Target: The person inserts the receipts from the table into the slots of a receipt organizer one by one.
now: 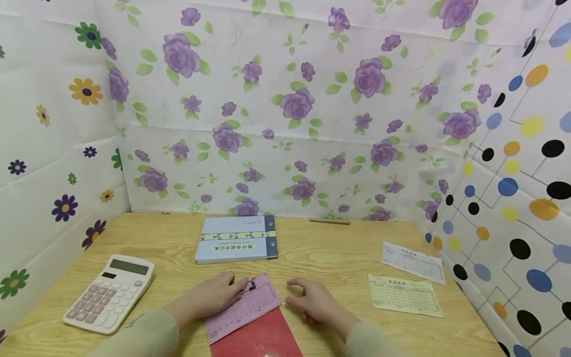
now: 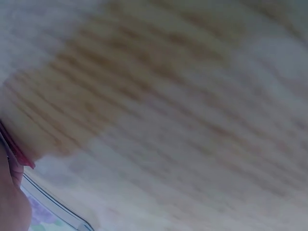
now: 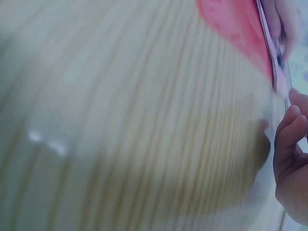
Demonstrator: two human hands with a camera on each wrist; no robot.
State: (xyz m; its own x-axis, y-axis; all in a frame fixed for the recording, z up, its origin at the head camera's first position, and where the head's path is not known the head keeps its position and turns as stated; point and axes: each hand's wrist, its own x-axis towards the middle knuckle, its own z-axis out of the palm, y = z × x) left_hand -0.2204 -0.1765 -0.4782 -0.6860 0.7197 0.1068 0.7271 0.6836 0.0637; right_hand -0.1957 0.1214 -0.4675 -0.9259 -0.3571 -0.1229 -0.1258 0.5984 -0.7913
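My left hand [image 1: 219,296] holds the upper left side of a pink printed slip [image 1: 250,307], its fingertips at a small black binder clip [image 1: 252,285]. The thumb is hidden in the head view. Beneath the slip lies a glossy red sheet or folder [image 1: 263,337], reaching toward the near edge. Just right of the slip, my right hand [image 1: 315,301] is apart from it, with loosely bent fingers and nothing held. The right wrist view shows these right fingers [image 3: 291,139] over the table, close to the slip's edge. In the left wrist view, a red edge [image 2: 21,156] meets the hand.
A white calculator [image 1: 110,293] lies on the left. Behind the hands is a blue-grey account book [image 1: 236,239]. A brown pen [image 1: 330,221] lies at the back. A white slip [image 1: 412,262] and a yellow slip [image 1: 403,295] are on the right. Patterned cloth encloses the table.
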